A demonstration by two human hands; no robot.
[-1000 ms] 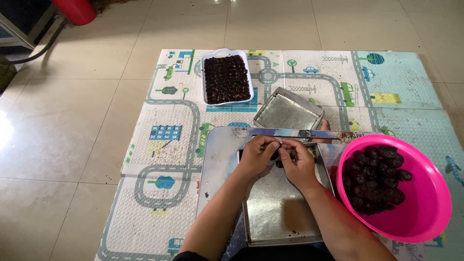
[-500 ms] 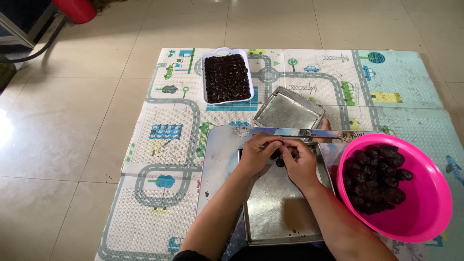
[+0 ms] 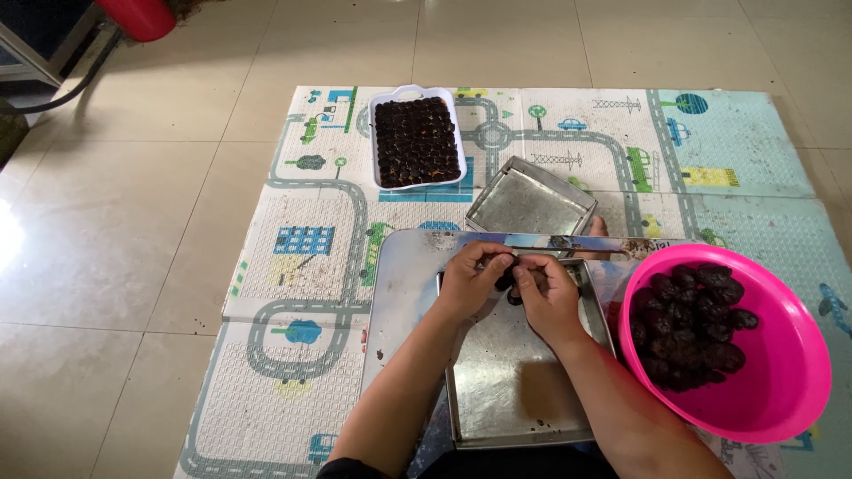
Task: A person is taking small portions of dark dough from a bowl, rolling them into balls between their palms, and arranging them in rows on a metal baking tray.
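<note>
Both hands meet over the far end of a metal tray (image 3: 515, 390), and their fingers hide most of the small dark fruit (image 3: 507, 282) between them. The left hand (image 3: 469, 282) has its grip pinched on that fruit; the right hand (image 3: 548, 297) presses on it too, though how firmly is hard to make out. A second, empty metal tray (image 3: 530, 202) lies tilted beyond. One pink bowl (image 3: 781, 390) holds a heap of dark fruit, one white dish (image 3: 414, 93) holds packed rows, too many to count. All rest on a play mat (image 3: 302, 266)
</note>
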